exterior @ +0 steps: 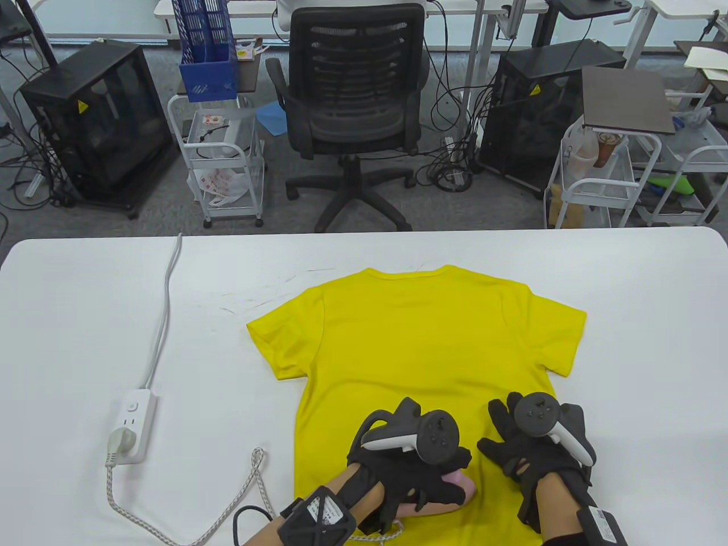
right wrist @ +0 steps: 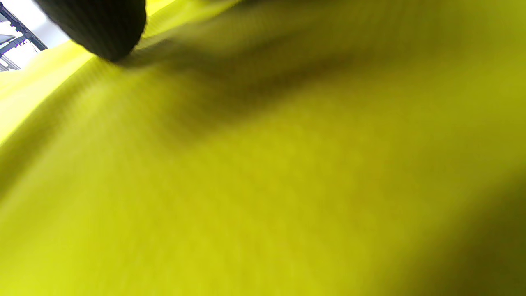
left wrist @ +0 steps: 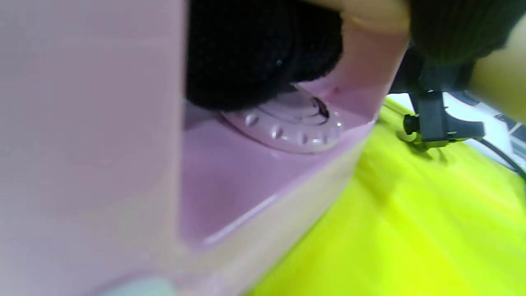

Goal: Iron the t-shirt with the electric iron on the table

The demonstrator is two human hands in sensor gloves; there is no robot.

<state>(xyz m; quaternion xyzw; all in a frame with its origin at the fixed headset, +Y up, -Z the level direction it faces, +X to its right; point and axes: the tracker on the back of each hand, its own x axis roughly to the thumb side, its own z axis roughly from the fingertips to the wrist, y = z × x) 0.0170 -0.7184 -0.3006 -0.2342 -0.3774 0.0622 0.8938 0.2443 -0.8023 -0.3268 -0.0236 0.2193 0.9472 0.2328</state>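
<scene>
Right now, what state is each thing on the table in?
t-shirt: spread flat on the table, back up, collar at the far side.
iron: soleplate down on the shirt's near hem, gripped by the left hand.
right hand: fingers spread, pressing flat on the shirt beside the iron.
power strip: on the table at left, one plug inserted.
braided cord: slack, running from the plug toward the iron.

Bare table right of t-shirt (power strip left).

yellow t-shirt flat on table, pink iron on hem
</scene>
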